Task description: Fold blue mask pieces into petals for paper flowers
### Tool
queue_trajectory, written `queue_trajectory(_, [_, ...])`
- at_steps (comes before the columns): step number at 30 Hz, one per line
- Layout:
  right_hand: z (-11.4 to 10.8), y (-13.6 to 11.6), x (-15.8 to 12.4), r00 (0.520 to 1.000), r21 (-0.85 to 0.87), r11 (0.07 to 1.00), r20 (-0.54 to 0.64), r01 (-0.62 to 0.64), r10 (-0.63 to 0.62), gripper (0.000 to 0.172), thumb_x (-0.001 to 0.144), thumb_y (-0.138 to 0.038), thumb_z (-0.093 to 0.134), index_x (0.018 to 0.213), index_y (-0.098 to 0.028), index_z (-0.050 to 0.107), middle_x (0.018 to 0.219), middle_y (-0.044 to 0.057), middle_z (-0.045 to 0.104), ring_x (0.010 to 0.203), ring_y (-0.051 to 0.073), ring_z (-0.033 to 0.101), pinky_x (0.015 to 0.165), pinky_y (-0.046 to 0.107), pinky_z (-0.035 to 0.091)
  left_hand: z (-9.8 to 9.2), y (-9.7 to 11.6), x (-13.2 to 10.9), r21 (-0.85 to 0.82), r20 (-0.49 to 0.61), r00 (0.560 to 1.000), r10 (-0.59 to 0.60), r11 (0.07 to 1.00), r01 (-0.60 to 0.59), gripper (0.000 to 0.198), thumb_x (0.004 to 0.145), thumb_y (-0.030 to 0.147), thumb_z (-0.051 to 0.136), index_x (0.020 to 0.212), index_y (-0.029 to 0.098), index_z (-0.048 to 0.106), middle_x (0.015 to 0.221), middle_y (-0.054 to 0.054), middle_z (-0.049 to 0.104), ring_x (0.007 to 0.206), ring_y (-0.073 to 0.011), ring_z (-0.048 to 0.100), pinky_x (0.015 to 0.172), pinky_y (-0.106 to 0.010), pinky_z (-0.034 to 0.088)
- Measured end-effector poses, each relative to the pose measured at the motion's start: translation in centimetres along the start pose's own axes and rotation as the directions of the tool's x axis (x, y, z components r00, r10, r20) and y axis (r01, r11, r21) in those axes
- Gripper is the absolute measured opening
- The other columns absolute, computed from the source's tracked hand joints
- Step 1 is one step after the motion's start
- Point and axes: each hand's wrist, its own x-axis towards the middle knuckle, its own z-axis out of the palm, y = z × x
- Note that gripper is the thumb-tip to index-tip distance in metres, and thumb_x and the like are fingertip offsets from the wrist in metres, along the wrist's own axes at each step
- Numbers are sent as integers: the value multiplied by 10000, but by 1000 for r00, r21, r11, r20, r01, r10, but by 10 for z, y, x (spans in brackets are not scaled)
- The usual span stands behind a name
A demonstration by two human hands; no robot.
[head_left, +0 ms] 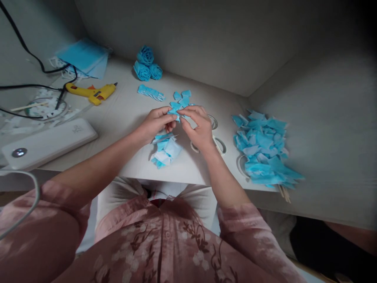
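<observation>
A pink shirt (pixel 165 243) is seen lowest. Above the table (pixel 123 114), a blue piece (pixel 176 112) is pinched by the fingertips of the left hand (pixel 156 125) and the right hand (pixel 198 127). Three blue roses (pixel 147 65) are finished; a heap of cut pieces (pixel 265 149) is left unused.

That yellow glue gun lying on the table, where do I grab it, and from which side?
By its handle, the long left stretch between the orange trigger and the black cord. Come from above on the left: the glue gun lies flat, its nozzle tip pointing right. Your left hand and right hand both pinch a blue piece now.
</observation>
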Motion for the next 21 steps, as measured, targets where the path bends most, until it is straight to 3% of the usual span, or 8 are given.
queue_trajectory(7, [0,0,1,1000,17,1000,-22,3,-3,228,989,-357,588,1098,-280,772,1088,58,750,1068,221,675,1003,422,515,-2,-3,4,19,-19,1000,2,1000,-2,126,764,195,704,770,168,581,605,28,584,518,-74,521,521,-189,406])
queue_trajectory(15, [3,-1,0,989,269,953,7,-143,146,317,983,-483,585,1139,-249,731,1166,77,731,1116,193,685,943,356,578,-1,-3,4,43,-61,998,22,999,-19,139,763,159,696,714,164,566,593,36,576,509,-59,508,538,-184,418])
queue_trajectory(21, [9,-3,-1,978,366,911,0,-192,206,291,939,-473,654,1106,-238,695,1119,52,728,1029,159,697,949,327,580,-1,-4,4,59,-66,998,3,998,1,147,758,166,710,717,166,569,587,39,571,497,-58,499,524,-182,407])
